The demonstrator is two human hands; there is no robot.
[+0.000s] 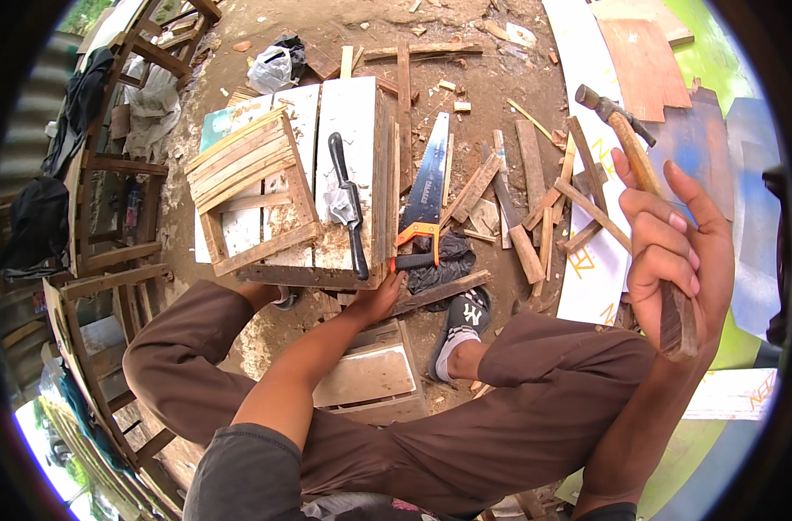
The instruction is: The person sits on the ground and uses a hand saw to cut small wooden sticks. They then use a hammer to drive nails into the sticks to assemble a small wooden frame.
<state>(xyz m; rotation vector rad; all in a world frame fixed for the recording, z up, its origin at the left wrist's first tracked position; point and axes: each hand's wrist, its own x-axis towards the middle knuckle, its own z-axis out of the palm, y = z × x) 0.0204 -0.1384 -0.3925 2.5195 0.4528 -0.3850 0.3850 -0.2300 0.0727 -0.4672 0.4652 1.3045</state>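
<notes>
My right hand point(673, 260) is raised at the right and grips the wooden handle of a hammer point(626, 130), its metal head pointing up and away. My left hand point(380, 295) reaches forward and rests at the front edge of a white-topped wooden workbench point(348, 113), fingers partly hidden, close to the orange-and-black handle of a handsaw point(423, 195) leaning against the bench's side. A small slatted wooden frame point(248, 187) sits on the bench's left part. A black-handled tool point(348, 204) lies on the bench beside the frame.
Loose wooden strips and offcuts point(535, 204) litter the dirt ground right of the bench. White boards point(600, 252) and a plywood sheet point(643, 61) lie at the right. Wooden chair frames point(109, 165) stand at the left. I sit on a wooden box point(370, 373).
</notes>
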